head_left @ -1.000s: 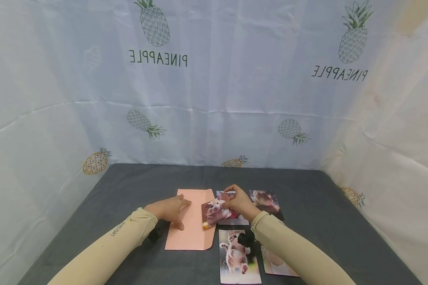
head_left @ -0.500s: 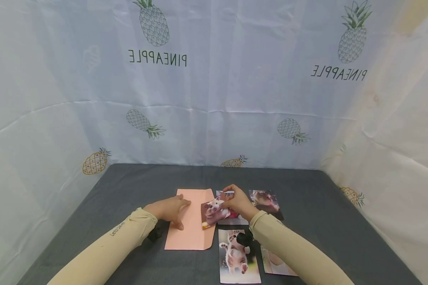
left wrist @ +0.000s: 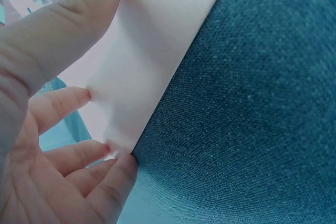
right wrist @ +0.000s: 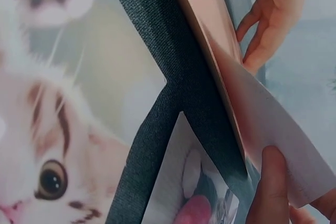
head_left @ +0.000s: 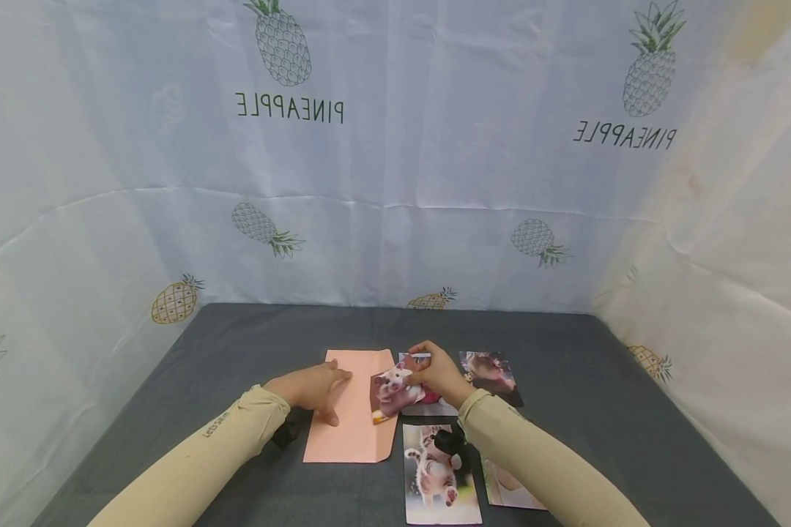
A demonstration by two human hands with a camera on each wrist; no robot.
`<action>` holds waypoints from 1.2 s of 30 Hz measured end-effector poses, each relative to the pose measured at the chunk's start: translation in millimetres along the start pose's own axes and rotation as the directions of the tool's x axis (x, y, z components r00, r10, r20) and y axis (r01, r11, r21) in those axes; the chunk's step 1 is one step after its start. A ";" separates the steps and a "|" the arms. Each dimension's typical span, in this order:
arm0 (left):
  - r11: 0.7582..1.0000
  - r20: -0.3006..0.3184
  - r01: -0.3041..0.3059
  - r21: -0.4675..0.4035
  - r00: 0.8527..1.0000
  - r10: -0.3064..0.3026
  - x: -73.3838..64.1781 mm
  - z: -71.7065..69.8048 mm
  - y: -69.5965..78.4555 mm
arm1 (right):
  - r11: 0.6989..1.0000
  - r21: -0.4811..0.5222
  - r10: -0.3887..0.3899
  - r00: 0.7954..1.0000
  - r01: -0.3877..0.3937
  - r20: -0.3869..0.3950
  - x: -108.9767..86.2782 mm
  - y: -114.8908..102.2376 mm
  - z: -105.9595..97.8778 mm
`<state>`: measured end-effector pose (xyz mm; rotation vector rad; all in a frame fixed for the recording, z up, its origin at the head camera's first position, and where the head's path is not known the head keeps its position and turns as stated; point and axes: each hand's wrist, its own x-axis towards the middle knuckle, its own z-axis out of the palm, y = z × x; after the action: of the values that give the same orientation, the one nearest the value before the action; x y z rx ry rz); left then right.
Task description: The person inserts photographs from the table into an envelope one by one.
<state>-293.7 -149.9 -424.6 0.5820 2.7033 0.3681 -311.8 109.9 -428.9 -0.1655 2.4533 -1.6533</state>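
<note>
A pink envelope (head_left: 349, 439) lies left of centre on the dark cloth, its flap strip towards the right. My left hand (head_left: 313, 386) rests on it with thumb and fingers spread; the left wrist view shows the fingertips against the pink paper (left wrist: 147, 40). My right hand (head_left: 440, 375) pinches an animal photo (head_left: 393, 391) by its right side. That photo's left end overlaps the flap strip, near the fold. In the right wrist view the pale back of the photo (right wrist: 294, 140) bows upward between the right fingers and the envelope. Its right end is hidden by the fingers.
Under the right hand lies another photo (head_left: 428, 407). A kitten photo (head_left: 435, 483) is in front of it, a dark-toned photo (head_left: 491, 373) further right, and one more photo (head_left: 507, 487) partly under the right forearm. A pineapple-print curtain (head_left: 382, 249) surrounds the table.
Hardly anything differs. Both hands keep their places on the envelope and the photo; the whole head view has drifted a few pixels to the left.
</note>
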 end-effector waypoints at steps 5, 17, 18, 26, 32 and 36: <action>1.000 -0.001 -0.006 0.002 1.000 0.006 0.2 0.5 -0.5 | 1.000 0.017 0.002 1.000 -0.002 -0.002 1.6 1.5 3.4; 1.000 -0.008 -0.007 -0.003 1.000 0.007 -1.4 0.1 0.0 | 0.995 -0.091 0.044 0.997 -0.037 0.070 -1.5 1.7 -3.2; 1.000 -0.008 -0.005 -0.003 1.000 0.005 -1.7 0.0 0.4 | 0.994 -0.099 0.050 0.995 -0.042 0.081 -1.8 1.3 -5.1; 1.000 0.000 0.004 0.010 1.000 -0.004 -3.7 -1.6 2.4 | 0.994 -0.022 0.109 0.973 -0.107 0.204 -4.7 -2.0 -16.0; 1.000 0.002 0.004 -0.004 1.000 -0.004 -4.0 -2.0 1.7 | 0.996 0.038 0.074 0.969 -0.086 0.236 -7.7 -2.1 -15.9; 1.000 0.004 0.002 -0.001 1.000 -0.002 -4.0 -2.1 1.7 | 0.995 0.087 0.033 0.966 -0.057 0.256 -10.7 -0.1 -12.1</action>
<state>-290.5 -150.5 -421.1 0.5789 2.7000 0.3668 -303.8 122.9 -423.5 -0.2882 2.1711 -1.6131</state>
